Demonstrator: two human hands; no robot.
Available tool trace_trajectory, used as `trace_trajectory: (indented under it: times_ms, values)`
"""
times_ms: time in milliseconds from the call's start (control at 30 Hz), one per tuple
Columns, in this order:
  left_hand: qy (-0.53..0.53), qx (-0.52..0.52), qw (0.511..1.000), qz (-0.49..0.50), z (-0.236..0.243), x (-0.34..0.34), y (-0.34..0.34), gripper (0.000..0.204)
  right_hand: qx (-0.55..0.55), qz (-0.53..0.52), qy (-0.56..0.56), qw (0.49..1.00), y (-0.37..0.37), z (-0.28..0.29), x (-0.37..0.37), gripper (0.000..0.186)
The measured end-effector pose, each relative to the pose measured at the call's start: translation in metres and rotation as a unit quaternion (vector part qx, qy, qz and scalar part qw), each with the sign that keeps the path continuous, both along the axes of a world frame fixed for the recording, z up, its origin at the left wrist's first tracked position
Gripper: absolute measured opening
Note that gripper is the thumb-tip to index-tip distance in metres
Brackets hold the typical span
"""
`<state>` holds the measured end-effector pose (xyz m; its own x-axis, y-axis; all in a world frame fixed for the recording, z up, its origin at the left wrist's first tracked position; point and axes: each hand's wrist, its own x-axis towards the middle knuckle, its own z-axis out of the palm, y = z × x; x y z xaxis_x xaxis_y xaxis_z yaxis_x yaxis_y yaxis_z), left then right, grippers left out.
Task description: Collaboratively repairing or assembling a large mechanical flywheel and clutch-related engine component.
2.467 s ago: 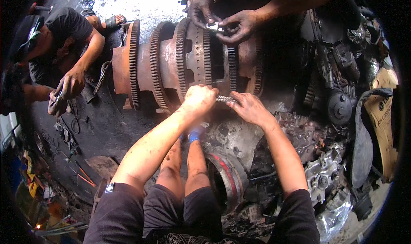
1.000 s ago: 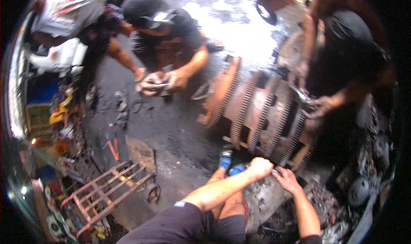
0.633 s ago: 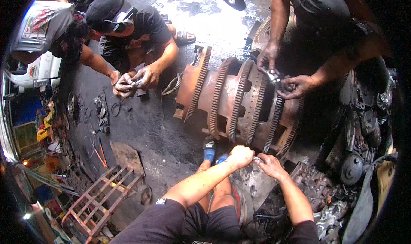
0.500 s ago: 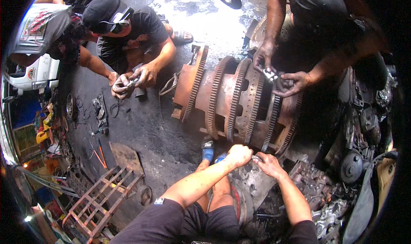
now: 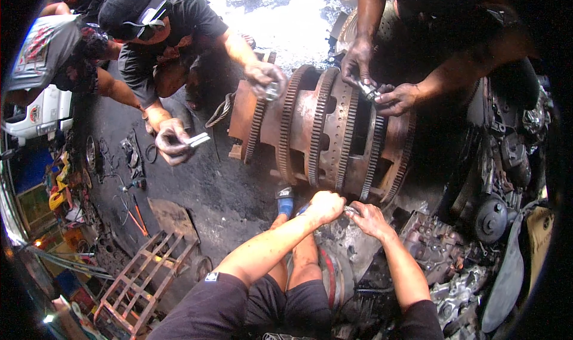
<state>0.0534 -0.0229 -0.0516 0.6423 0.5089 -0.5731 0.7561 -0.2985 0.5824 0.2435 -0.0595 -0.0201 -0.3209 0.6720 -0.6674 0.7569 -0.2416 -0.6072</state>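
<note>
The grey cable (image 5: 350, 210) runs crosswise from my left fist (image 5: 327, 207), curled tightly round it, to my right hand (image 5: 370, 219), pinching it (neither is nearer).

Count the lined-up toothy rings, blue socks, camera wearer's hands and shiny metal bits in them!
Rusty round toothed metal rings: 6
Blue fabric socks, one partly hidden: 2
Left hand and right hand, bare: 2
Thin silvery metal piece: 1
Total: 11
</note>
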Motion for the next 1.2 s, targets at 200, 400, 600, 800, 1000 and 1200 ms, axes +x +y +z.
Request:
trace_trajectory:
  times_ms: [200, 400, 600, 800, 1000, 1200]
  values:
    - [-0.01, 0.042, 0.999, 0.022, 0.002, -0.003, 0.005, 0.021, 0.005, -0.017, 0.022, 1.0, 0.014, 0.01, -0.004, 0.036]
    - [-0.022, 0.095, 0.991, 0.091, 0.031, -0.005, 0.023, 0.019, 0.057, -0.024, 0.06, 0.996, 0.041, 0.039, -0.007, 0.029]
    - [-0.087, 0.272, 0.947, 0.15, 0.078, -0.038, 0.059, 0.024, 0.247, 0.024, 0.082, 0.965, 0.086, 0.08, -0.032, 0.03]
    - [-0.106, 0.293, 0.945, 0.104, 0.088, -0.054, 0.084, 0.015, 0.26, 0.03, 0.137, 0.955, 0.104, 0.079, -0.04, 0.031]
    - [-0.107, 0.276, 0.954, 0.038, 0.092, -0.062, 0.109, 0.016, 0.251, 0.056, 0.135, 0.957, 0.112, 0.076, -0.038, 0.046]
    - [-0.108, 0.244, 0.963, 0.036, 0.086, -0.065, 0.117, 0.018, 0.299, 0.056, 0.116, 0.945, 0.109, 0.066, -0.043, 0.043]
